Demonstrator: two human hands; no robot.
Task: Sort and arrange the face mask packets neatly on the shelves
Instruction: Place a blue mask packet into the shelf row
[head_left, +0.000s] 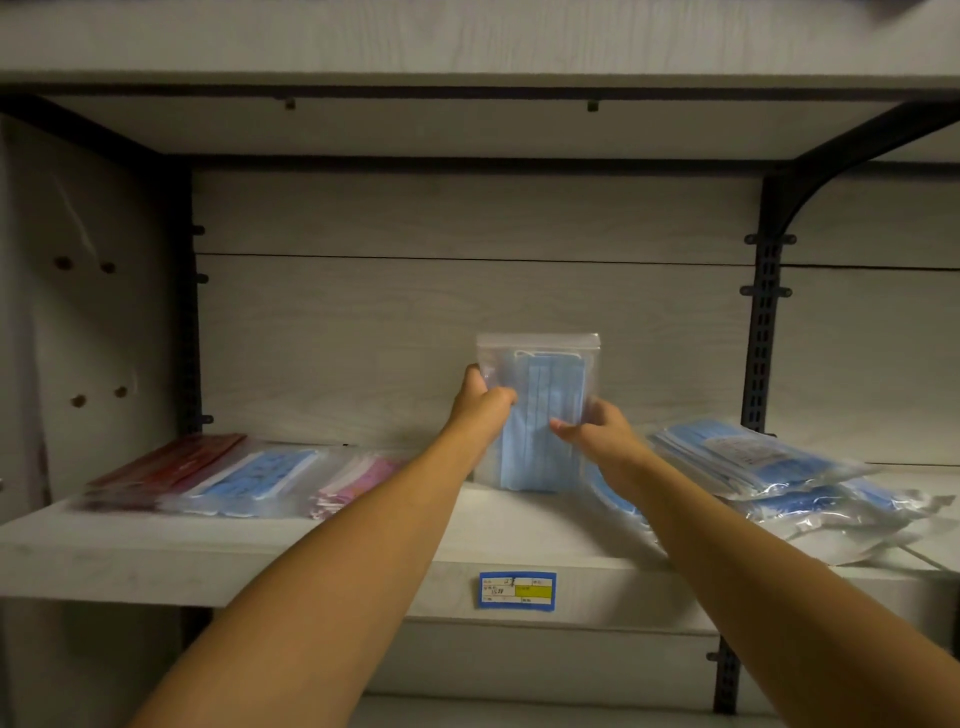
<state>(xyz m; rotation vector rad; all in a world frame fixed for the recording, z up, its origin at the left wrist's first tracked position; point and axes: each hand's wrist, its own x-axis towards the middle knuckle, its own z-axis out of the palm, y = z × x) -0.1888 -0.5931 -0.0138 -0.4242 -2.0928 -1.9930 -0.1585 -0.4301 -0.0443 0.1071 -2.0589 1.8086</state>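
I've got both hands up at the middle shelf (363, 551), clamped on one clear packet of blue masks (540, 415) that stands upright w/ its bottom edge on the shelf board, close to the back panel (415, 332). Left hand (485, 402) grips the packet's left edge at about 9 o'clock, fingers curled over the front, thumb side behind. Right hand (597, 426) pinches the lower right side at about 4 o'clock, fingers spread on the plastic. So the packet sits between the two hands, top half sticking up above both. Lying flat at 9 o'clock from it: pink packet (358, 478) nearest, then a blue-and-white packet (254, 478), then red packets (166, 462) furthest out. At 3 o'clock, a loose heap of blue packets (769, 467), overlapping and untidy, partly over the shelf front. Price label (517, 590) on the shelf edge at 6 o'clock.
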